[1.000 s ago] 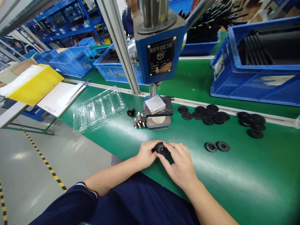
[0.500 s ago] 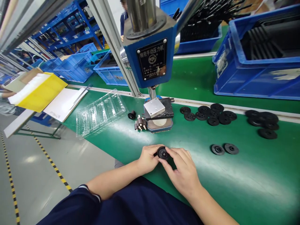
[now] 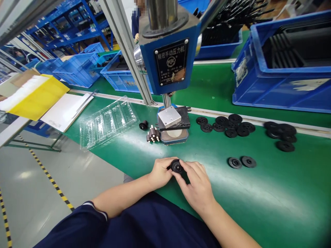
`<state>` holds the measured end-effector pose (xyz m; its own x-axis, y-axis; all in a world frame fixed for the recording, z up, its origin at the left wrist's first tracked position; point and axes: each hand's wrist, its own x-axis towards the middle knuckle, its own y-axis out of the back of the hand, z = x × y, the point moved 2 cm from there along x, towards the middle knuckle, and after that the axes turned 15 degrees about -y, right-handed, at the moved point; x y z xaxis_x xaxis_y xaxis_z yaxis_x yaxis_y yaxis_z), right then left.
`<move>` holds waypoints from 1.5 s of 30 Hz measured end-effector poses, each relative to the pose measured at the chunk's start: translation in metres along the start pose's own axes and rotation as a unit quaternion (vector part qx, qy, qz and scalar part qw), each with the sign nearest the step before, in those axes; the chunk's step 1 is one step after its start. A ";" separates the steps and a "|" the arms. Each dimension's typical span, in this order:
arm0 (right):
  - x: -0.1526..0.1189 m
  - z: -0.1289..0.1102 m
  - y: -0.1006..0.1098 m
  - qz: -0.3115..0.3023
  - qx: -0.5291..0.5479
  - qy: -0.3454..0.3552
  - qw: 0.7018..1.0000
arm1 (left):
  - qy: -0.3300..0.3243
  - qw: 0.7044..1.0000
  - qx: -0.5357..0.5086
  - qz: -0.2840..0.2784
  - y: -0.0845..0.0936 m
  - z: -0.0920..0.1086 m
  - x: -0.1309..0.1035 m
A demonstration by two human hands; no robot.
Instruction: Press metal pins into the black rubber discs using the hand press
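Observation:
Between my two hands, above the green table's near edge, is a round black part (image 3: pixel 177 166) with its ringed face turned up toward me. My left hand (image 3: pixel 160 173) grips its left side, and the fingertips are partly hidden behind it. The thumb and fingers of my right hand (image 3: pixel 195 182) pinch its right side. Beyond them stands a blue hand press (image 3: pixel 170 57), with a silver metal block (image 3: pixel 169 117) on a black fixture at its base. Several dark cylinders with white pins (image 3: pixel 153 134) lie left of the base, beside a small black part (image 3: pixel 143 125).
Several black discs (image 3: pixel 232 125) lie right of the press, more (image 3: pixel 284 132) farther right, and two (image 3: pixel 241 162) nearer. A clear plastic tray (image 3: pixel 110 123) is at the left. Blue bins (image 3: pixel 281 86) line the back. A person (image 3: pixel 135 24) stands behind the press.
The round black part has tilted, showing more of its ringed face. Both hands still hold it. The whole view has shifted slightly.

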<state>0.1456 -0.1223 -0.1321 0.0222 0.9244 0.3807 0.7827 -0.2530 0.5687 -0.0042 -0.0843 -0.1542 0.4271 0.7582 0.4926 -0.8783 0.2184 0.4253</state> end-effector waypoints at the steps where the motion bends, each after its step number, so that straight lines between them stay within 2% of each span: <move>1: 0.000 0.000 0.000 0.003 -0.002 0.001 1.000 | 0.001 1.000 0.000 0.000 0.000 0.000 0.000; 10: 0.000 0.005 0.001 0.013 -0.016 0.002 1.000 | 0.030 1.000 0.001 0.002 0.000 0.000 0.001; 13: 0.002 0.012 0.002 0.007 -0.008 -0.013 1.000 | 0.069 0.997 -0.025 0.012 -0.004 -0.001 -0.001; 17: 0.003 0.025 0.004 -0.020 0.019 -0.071 0.997 | 0.135 0.985 -0.106 0.030 -0.008 -0.003 -0.005; 20: 0.002 0.036 0.004 -0.047 0.080 -0.148 0.985 | 0.165 0.972 -0.162 0.040 -0.008 -0.003 -0.004; 24: 0.005 0.051 0.004 -0.030 0.115 -0.228 0.966 | 0.195 0.948 -0.239 0.075 0.004 0.014 0.005; 27: 0.008 0.056 0.005 -0.021 0.113 -0.242 0.963 | 0.204 0.942 -0.246 0.107 0.025 0.039 0.021; 30: 0.010 0.056 0.006 -0.025 0.106 -0.235 0.966 | 0.187 0.942 -0.249 0.129 0.052 0.065 0.044; 33: 0.010 0.056 0.004 -0.023 0.096 -0.223 0.970 | 0.129 0.953 -0.228 0.152 0.078 0.086 0.072; 36: 0.011 0.057 0.003 -0.010 0.070 -0.216 0.974 | 0.046 0.973 -0.159 0.164 0.101 0.099 0.103; 38: 0.012 0.057 0.004 -0.002 0.057 -0.210 0.976 | 0.015 0.982 -0.107 0.153 0.112 0.101 0.124; 40: 0.014 0.057 0.006 0.004 0.052 -0.204 0.978 | 0.025 0.989 -0.075 0.128 0.117 0.097 0.141; 43: 0.016 0.056 0.009 0.013 0.046 -0.196 0.979 | 0.051 0.994 -0.023 0.089 0.118 0.084 0.161; 45: 0.015 0.057 0.008 0.018 0.043 -0.190 0.981 | 0.045 0.996 0.019 0.071 0.117 0.077 0.170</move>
<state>0.1874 -0.0945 -0.1636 0.2683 0.9590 0.0919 0.8258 -0.2780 0.4907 -0.0182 0.0229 0.0373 0.2774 0.8317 0.4809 -0.9190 0.0838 0.3852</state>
